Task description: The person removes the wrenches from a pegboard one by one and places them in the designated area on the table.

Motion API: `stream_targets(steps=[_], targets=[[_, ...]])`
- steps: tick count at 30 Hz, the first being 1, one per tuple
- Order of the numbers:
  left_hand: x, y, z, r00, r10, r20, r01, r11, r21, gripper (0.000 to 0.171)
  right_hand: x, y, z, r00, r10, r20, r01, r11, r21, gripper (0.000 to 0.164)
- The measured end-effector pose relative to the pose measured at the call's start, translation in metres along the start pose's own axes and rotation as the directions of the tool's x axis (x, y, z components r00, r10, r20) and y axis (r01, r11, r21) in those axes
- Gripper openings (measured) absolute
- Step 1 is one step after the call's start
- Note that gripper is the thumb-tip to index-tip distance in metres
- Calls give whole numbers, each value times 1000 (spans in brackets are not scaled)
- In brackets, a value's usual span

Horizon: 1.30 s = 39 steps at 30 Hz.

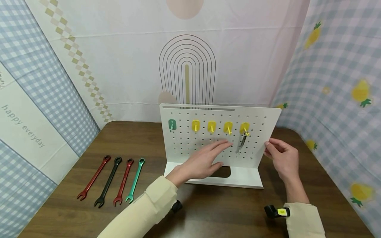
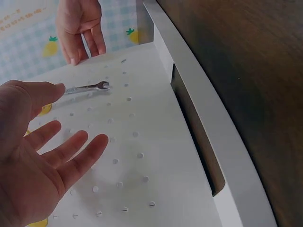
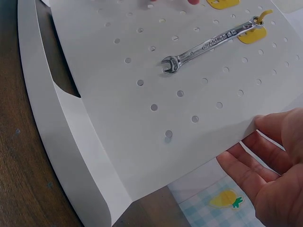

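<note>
A white pegboard stand point(image 1: 182, 140) stands upright on the table, its base toward me. Fingers and thumb of my right hand point(image 1: 282, 160) pinch its right edge; the right wrist view shows the thumb on the front face and fingers behind. My left hand point(image 1: 203, 160) is held before the lower middle of the board, fingers extended, holding nothing. To the right of its fingertips a silver combination wrench point(image 3: 203, 49) hangs by its ring end from the rightmost yellow hook point(image 1: 244, 127), open end down.
Three more yellow hooks point(image 1: 211, 127) and one green hook point(image 1: 172, 124) line the board's upper part without tools. On the table point(image 1: 131, 134) at left lie a red wrench point(image 1: 93, 178), a black wrench point(image 1: 108, 181), another red wrench point(image 1: 123, 181) and a green wrench point(image 1: 135, 180). Patterned cloth hangs around.
</note>
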<state>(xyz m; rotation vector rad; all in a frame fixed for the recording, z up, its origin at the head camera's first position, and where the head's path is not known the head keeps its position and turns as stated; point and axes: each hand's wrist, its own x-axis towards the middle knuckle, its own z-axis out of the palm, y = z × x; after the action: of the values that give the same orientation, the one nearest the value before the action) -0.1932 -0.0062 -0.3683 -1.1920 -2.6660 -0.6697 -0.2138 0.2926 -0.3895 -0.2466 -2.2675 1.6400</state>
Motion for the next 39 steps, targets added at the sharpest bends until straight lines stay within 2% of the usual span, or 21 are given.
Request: stream_targets(steps=[11, 19, 25, 32, 39], targets=[[10, 6, 2, 999, -14, 48, 13, 1000, 26, 71, -1, -1, -1, 1000, -4, 0, 4, 1000, 5, 41], [21, 10, 4, 998, 24, 54, -26, 999, 35, 72, -2, -2, -1, 1000, -7, -7, 7, 1000, 1, 41], [28, 12, 5, 998, 14, 58, -11, 999, -50, 76, -2, -2, 0, 1000, -12, 4, 12, 1000, 6, 40], [34, 15, 4, 995, -33, 96, 46, 990, -132, 78, -2, -2, 0, 1000, -16, 1, 16, 1000, 11, 39], [43, 17, 5, 993, -47, 113, 74, 967, -246, 76, -4, -3, 0, 1000, -23, -14, 23, 1000, 10, 36]])
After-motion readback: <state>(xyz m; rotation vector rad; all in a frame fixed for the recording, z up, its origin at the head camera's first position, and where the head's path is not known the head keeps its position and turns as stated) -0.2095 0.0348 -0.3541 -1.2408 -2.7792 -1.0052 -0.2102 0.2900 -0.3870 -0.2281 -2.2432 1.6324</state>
